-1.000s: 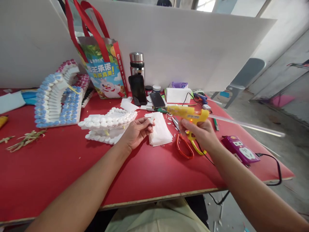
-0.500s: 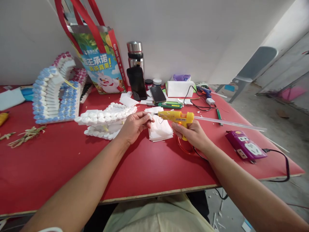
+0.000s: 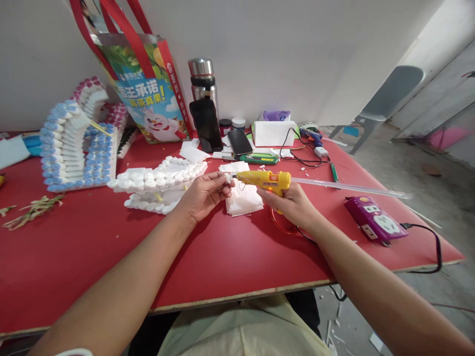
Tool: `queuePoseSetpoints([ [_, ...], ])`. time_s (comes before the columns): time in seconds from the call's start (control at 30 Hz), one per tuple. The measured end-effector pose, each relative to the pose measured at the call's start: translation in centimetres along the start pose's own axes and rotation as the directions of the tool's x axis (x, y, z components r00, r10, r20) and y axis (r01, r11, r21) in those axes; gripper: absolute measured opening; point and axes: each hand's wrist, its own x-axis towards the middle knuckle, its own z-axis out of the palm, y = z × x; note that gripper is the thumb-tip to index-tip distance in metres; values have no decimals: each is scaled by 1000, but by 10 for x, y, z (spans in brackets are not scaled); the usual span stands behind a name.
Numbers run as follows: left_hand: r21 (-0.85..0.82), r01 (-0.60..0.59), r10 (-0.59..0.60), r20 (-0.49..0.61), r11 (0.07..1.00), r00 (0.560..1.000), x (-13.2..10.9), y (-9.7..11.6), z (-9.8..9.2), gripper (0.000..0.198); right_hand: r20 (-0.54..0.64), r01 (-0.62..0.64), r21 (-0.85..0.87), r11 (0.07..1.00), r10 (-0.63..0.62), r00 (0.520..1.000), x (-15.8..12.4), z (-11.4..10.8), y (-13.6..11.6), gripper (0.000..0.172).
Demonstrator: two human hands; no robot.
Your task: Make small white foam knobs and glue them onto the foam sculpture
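My right hand [image 3: 289, 200] is wrapped round the handle of a yellow hot glue gun [image 3: 263, 179], a long clear glue stick [image 3: 349, 187] sticking out of its back. Between the fingertips of my left hand [image 3: 206, 193] is a small white piece [image 3: 228, 178], mostly hidden; its kind I cannot make out. The gun's nozzle points left and meets or nearly meets this piece. Under the nozzle lies a stack of white paper sheets [image 3: 245, 201]. Left of my left hand stands a white curved model [image 3: 156, 180] built of rounded white lumps in rows.
Blue-and-white [image 3: 74, 148] and pink models stand at the left beside a shopping bag [image 3: 148, 99]. A steel flask [image 3: 202, 74], a propped phone [image 3: 206, 126] and a green cutter [image 3: 258, 159] lie farther back. A purple power strip [image 3: 374, 220] with a cord is at the right.
The view has shifted slightly. Both hands keep their holds, and the glue gun's nozzle stays by the small white piece, which seems slightly turned in my left fingers.
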Motion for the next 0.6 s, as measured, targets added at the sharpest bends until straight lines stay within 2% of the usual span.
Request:
queuePoseSetpoints([
  [0.43, -35, 25, -25, -8, 999, 1000, -1, 1, 2, 18, -20, 57, -117, 992, -60, 998, -1, -1, 1, 32],
  [0.6, -8, -9, 9, 4, 1000, 1000, 0, 0, 1, 19, -35, 49, -147, 988, -55, 998, -3, 0, 0, 34],
])
